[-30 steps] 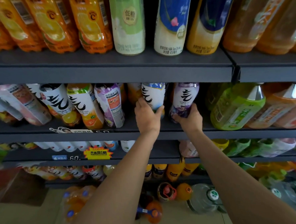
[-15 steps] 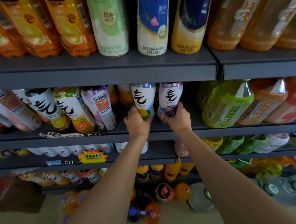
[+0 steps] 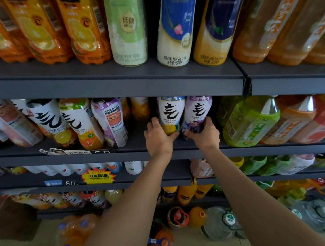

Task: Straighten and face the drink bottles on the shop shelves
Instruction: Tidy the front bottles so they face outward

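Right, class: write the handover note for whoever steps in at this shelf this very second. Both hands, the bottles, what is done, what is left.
Left hand grips the base of the yellow-bottomed bottle; right hand grips the purple bottle beside it, on the middle shelf.
Done: both stand upright, side by side, big black character facing out.
Left: let go, then fix the row to the left, where the bottles lean and the purple-label bottle shows its back label.

A shop's drinks aisle: dark grey shelves (image 3: 118, 85) stacked in tiers and packed with labelled drink bottles (image 3: 126, 28), a price strip (image 3: 74, 152) on one shelf edge, a yellow promo tag (image 3: 99, 176) lower left.
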